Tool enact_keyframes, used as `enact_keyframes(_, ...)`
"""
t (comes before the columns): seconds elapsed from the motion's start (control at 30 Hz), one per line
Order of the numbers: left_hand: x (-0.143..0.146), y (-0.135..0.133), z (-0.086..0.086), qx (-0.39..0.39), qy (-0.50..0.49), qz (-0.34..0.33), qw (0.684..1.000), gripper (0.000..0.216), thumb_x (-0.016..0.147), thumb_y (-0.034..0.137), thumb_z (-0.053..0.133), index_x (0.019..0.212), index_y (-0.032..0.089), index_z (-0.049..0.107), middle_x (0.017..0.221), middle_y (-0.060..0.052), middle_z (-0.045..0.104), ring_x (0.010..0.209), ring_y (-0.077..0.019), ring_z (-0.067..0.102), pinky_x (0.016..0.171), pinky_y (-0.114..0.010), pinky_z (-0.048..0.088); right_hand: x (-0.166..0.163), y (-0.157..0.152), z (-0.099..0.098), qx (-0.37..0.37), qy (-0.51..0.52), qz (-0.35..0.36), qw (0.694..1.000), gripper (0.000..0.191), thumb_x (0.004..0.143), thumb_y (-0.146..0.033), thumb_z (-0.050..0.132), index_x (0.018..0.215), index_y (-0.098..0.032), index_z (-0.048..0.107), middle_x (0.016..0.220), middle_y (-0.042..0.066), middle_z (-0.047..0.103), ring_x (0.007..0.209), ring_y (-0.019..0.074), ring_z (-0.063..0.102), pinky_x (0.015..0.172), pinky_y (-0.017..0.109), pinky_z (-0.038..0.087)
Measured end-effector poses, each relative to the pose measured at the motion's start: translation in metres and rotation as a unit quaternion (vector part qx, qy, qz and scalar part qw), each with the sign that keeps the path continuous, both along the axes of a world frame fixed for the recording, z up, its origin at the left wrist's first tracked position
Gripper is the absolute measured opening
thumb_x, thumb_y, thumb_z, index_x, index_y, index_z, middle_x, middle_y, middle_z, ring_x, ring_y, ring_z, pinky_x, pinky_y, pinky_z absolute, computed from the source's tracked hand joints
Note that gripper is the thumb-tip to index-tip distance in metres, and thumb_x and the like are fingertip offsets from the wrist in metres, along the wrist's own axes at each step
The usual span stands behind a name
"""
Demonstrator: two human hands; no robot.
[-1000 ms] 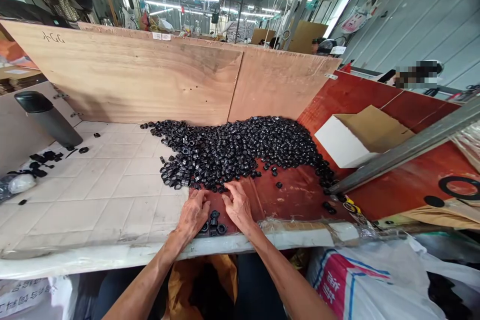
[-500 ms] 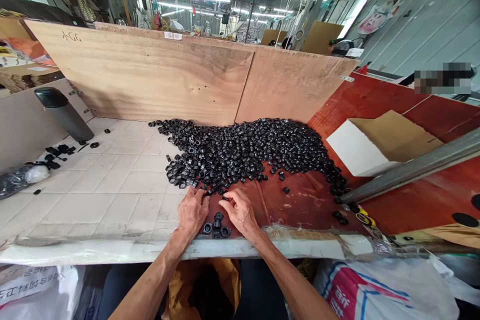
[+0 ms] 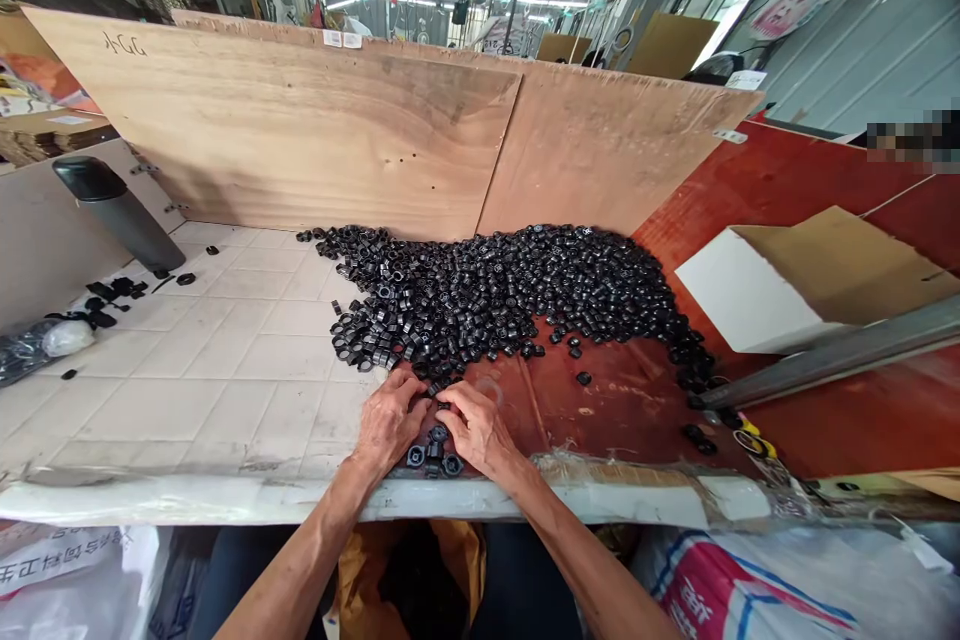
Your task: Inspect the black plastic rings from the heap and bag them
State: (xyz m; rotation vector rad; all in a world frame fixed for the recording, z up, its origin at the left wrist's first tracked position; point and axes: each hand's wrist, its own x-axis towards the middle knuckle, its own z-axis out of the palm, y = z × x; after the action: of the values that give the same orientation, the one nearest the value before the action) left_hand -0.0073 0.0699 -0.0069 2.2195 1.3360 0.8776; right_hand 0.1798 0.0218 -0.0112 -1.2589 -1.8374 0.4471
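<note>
Heaped across the worktop [image 3: 247, 370] and up to the tall plywood board [image 3: 337, 130], a pile of small black parts [image 3: 502, 295], with pale lining under its left end and red surface at its middle front; just in front of the pile, the left hand [image 3: 388, 420] and the right hand [image 3: 480, 428], palms down, fingertips nearly meeting; at the right hand, thumb and fingers pinched on a small black part [image 3: 443, 407]; at the left hand, fingers bent in toward the thumb, tips close to dark pieces at the front of the pile, but impossible to tell whether grasping one; farther in front of the pile, between the wrists, a cluster of black pieces [image 3: 434, 455], bunched close together; just off the pile's right front, a stray piece [image 3: 583, 378] on the red surface; right of the pile, an open carton [image 3: 742, 290], white outside and brown inside, beside a slanting metal bar [image 3: 840, 357]; well left of the pile, a dark grey bottle [image 3: 124, 215] with dark scraps [image 3: 103, 291] nearby; in front of the pile, below the worktop, an orange-brown bag [image 3: 356, 580].
</note>
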Motion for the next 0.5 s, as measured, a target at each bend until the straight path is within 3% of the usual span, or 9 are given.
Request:
enact_keyframes(0.13, -0.002, -0.003, 0.001, -0.005, -0.066, -0.063, 0.996, 0.009, 0.091, 0.016, 0.063, 0.095, 0.023, 0.068, 0.111, -0.006, 0.077, 0.105, -0.0241, 0.074, 0.093, -0.036, 0.058, 0.002, 0.003, -0.001, -0.03, 0.081, -0.045, 0.995, 0.016, 0.094, -0.02, 0.065, 0.109, -0.022, 0.07, 0.103, 0.008, 0.073, 0.078, 0.02, 0.071, 0.075, 0.032, 0.06)
enact_keyframes(0.27, -0.002, -0.007, 0.006, -0.059, -0.122, -0.118, 0.984, 0.008, 0.093, 0.021, 0.063, 0.085, 0.022, 0.065, 0.119, -0.006, 0.078, 0.099, -0.0204, 0.075, 0.09, -0.035, 0.058, 0.005, 0.006, 0.002, -0.067, 0.177, -0.023, 0.982, 0.01, 0.092, -0.024, 0.069, 0.1, -0.022, 0.074, 0.101, 0.006, 0.073, 0.079, 0.0184, 0.073, 0.066, 0.027, 0.061)
enact_keyframes(0.4, 0.002, -0.009, 0.008, -0.17, -0.21, -0.09, 0.959, 0.021, 0.09, 0.031, 0.071, 0.077, 0.02, 0.058, 0.107, -0.003, 0.079, 0.075, -0.0148, 0.07, 0.069, -0.027, 0.055, 0.005, 0.004, 0.008, -0.071, 0.2, -0.007, 0.977, 0.018, 0.091, -0.024, 0.07, 0.106, -0.023, 0.08, 0.108, 0.007, 0.075, 0.092, 0.0195, 0.074, 0.073, 0.027, 0.063)
enact_keyframes(0.5, 0.007, -0.009, 0.006, -0.249, -0.285, -0.059, 0.924, 0.026, 0.083, 0.035, 0.078, 0.083, 0.021, 0.056, 0.087, 0.002, 0.074, 0.06, -0.0109, 0.062, 0.057, -0.023, 0.05, 0.003, 0.002, 0.011, -0.079, 0.223, -0.002, 0.972, 0.023, 0.09, -0.022, 0.069, 0.111, -0.024, 0.079, 0.112, 0.008, 0.074, 0.096, 0.0201, 0.074, 0.077, 0.028, 0.064)
